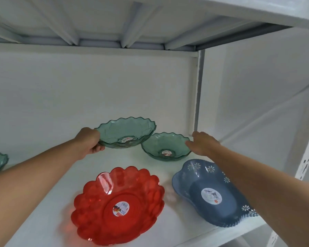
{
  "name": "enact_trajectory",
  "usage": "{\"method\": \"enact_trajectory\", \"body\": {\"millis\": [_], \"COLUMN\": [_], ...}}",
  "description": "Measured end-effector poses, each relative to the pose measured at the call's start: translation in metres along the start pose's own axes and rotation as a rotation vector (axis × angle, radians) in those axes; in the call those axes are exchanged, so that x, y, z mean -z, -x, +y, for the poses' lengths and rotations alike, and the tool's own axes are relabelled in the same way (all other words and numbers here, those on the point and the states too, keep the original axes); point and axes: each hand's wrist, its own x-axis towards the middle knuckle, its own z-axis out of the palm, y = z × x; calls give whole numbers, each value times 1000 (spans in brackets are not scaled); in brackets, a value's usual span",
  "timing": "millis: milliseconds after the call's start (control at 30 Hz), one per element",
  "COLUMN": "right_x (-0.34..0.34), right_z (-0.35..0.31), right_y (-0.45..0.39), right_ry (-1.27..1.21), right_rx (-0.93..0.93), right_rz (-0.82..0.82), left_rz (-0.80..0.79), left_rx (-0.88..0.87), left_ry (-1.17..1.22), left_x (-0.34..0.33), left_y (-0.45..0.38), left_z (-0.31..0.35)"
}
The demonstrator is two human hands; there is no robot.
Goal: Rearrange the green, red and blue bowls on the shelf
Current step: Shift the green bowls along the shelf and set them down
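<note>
Head view: left hand (89, 142) grip clamps lifted green bowl (126, 131); right hand (202, 143) released beside second green bowl (166, 147). Keep level, nest gently.

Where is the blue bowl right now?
The blue bowl sits at the front right of the shelf, beside the red bowl and in front of a green bowl, partly under the right arm.

white shelf (146, 163) bears red bowl (118, 205), blue bowl (209, 195), green bowls (166, 147).
</note>
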Motion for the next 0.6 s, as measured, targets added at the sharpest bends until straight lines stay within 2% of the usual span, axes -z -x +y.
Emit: {"method": "enact_trajectory", "body": {"millis": [167, 367, 600], "right_x": [-15, -35, -38], "right_z": [14, 12, -4], "right_y": [-33, -54, -57], "right_ry": [-71, -434, -665], "right_rx": [-53, -142, -102], "right_rz": [-117, -287, -263], "left_rz": [97, 158, 216], "left_rx": [43, 104, 106], "left_ry": [8, -19, 16], "left_x": [9, 27, 63], "left_y": [0, 7, 13], "left_z": [-4, -26, -44]}}
